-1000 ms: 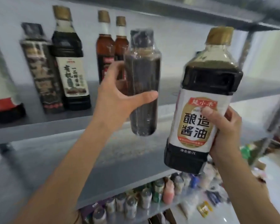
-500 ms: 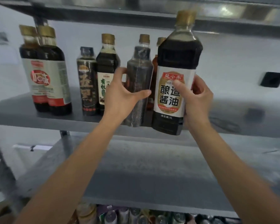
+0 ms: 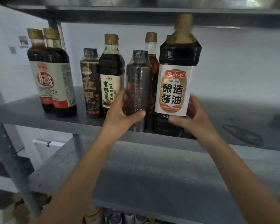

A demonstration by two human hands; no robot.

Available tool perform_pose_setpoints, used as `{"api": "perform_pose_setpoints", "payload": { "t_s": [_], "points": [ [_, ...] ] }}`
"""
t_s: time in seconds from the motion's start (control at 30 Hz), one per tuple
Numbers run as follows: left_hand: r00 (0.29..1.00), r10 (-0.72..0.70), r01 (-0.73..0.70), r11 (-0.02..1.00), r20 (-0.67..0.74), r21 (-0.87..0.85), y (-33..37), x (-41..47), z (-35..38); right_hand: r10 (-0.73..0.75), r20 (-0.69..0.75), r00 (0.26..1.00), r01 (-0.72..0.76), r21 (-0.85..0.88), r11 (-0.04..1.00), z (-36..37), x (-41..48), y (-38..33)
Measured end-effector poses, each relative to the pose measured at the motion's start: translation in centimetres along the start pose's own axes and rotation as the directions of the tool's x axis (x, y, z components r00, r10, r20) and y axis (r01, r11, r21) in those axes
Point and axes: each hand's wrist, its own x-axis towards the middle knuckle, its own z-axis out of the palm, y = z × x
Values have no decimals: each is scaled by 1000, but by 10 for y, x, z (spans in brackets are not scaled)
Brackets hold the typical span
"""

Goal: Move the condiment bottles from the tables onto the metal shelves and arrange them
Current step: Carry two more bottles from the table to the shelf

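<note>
Both bottles now stand on the shelf (image 3: 236, 113), left hand (image 3: 120, 114) gripping the dark wrapped bottle (image 3: 138, 84), right hand (image 3: 195, 118) curled round the 酿造酱油 bottle (image 3: 173, 92).

Storeroom or shop stockroom: bare grey metal shelving (image 3: 23, 113), labelled sauce bottles (image 3: 111, 75) ranked left of left hand (image 3: 120, 110), plain white wall (image 3: 241, 65) behind.

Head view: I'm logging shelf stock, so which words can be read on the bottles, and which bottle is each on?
"楚小禾": red banner on the large bottle at the right.
"酿造酱油": big black characters on the same label.
"有机" and "一品鲜酱油": label of the green-lettered bottle.
"生抽": the twin bottles at the left; the rest of their label is blurred.
Not readable: the stylised gold characters on the black bottle and the blurred fine print on the wrapped bottle.
</note>
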Motion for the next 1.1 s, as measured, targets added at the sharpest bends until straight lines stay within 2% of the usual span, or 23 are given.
{"api": "perform_pose_setpoints", "payload": {
  "t_s": [0.07,0.1,0.23,0.37,0.43,0.53,0.6,0.73,0.83,0.97,1.03,1.1],
  "points": [
    [984,-64,74,996,163,-55,-8,-11,-9,57,77,995,-53,-56,997,-5,-6,9],
    [979,-83,96,993,188,-64,-12,-13,-11,68,86,994,-64,-51,997,-8,-5,11],
    [995,-94,92,995,44,33,-19,-5,-3,77,95,992,-77,-5,997,-6,0,9],
    [989,-23,78,921,-147,383,-24,-1,19,64,97,993,-62,-17,998,-5,2,13],
    [991,-3,63,893,-135,445,-23,-2,23,63,98,993,-61,-18,998,-6,2,15],
    [993,-82,52,951,87,304,-22,-4,12,60,112,992,-58,-24,998,-7,2,17],
    [987,-80,52,980,141,190,-23,-3,5,66,116,991,-62,-42,997,-7,3,18],
    [999,-36,38,985,-16,167,-31,-1,9,66,100,993,-61,-47,997,-5,5,16],
    [991,-2,35,967,-131,253,-37,-3,16,60,74,996,-54,-77,996,-3,7,17],
    [976,120,-26,893,-181,449,-40,-9,24,41,1,999,-40,-161,986,0,4,19],
    [969,197,-69,795,-149,603,-44,-15,27,16,-47,999,-27,-247,969,3,-1,17],
    [948,295,-134,706,-116,696,-51,-26,26,-31,-102,994,-13,-411,912,9,-9,18]
  ]
}}
